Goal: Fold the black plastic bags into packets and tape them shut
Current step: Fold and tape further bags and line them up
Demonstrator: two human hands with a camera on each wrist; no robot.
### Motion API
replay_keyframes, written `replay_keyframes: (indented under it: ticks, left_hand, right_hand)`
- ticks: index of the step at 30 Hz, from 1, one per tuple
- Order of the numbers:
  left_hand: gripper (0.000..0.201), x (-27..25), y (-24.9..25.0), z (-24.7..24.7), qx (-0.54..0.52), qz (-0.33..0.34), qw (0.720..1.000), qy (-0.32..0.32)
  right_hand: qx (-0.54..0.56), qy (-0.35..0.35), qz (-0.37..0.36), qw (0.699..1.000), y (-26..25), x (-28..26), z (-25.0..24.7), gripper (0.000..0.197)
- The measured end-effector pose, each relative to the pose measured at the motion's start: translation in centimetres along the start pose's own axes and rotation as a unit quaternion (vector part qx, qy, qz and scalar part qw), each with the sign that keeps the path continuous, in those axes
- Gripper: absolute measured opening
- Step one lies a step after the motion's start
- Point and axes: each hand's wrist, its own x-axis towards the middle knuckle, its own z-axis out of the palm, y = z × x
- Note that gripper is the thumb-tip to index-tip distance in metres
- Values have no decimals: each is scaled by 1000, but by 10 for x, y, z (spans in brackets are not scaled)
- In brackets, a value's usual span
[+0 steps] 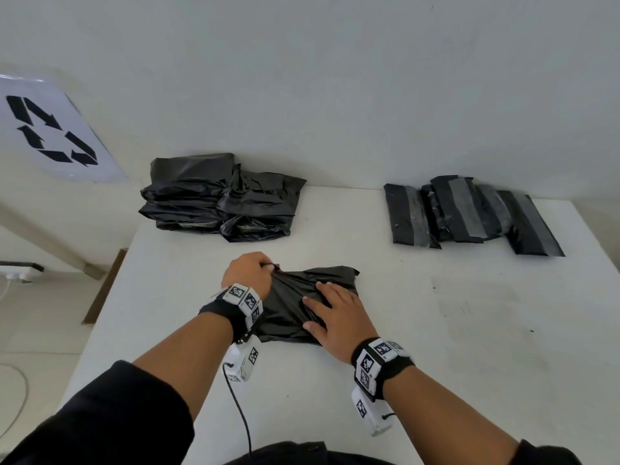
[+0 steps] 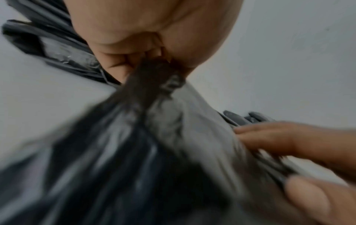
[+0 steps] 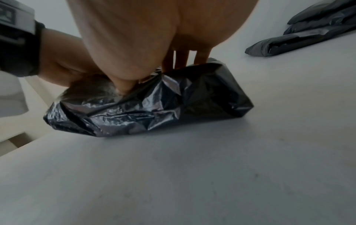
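Observation:
A crumpled black plastic bag [image 1: 298,303] lies on the white table [image 1: 436,347] in front of me. My left hand [image 1: 250,271] grips the bag's far left corner in curled fingers, seen bunched in the left wrist view [image 2: 154,68]. My right hand [image 1: 335,313] lies flat on top of the bag with straight fingers pressing it down; in the right wrist view the fingers [image 3: 181,60] rest on the bag [image 3: 154,103].
A pile of loose black bags [image 1: 221,199] sits at the back left of the table. Several taped black packets [image 1: 469,213] lie at the back right. A white sheet with a recycling symbol [image 1: 50,132] hangs on the left.

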Motion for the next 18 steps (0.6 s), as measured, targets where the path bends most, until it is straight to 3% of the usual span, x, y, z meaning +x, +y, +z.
replay_keyframes:
  ticks: [4, 7, 9, 11, 15, 18]
  left_hand:
    - [23, 13, -10, -7, -47, -87, 995, -6]
    - [42, 17, 2, -4, -55, -88, 994, -47]
    - [38, 21, 9, 0, 8, -45, 996, -71]
    - [22, 28, 9, 1, 58, -25, 996, -68]
    - [22, 44, 3, -12, 69, -105, 989, -72]
    - [23, 46, -7, -19, 30, -122, 992, -16]
  right_hand:
    - [16, 5, -7, 1000, 4, 2, -1, 47]
    - [22, 3, -13, 1000, 5, 8, -5, 47]
    - [22, 1, -17, 1000, 7, 10, -7, 47]
    - [27, -1, -19, 999, 8, 10, -8, 46]
    - [46, -1, -27, 999, 9, 6, -7, 43]
    - [51, 8, -26, 998, 9, 6, -7, 43]
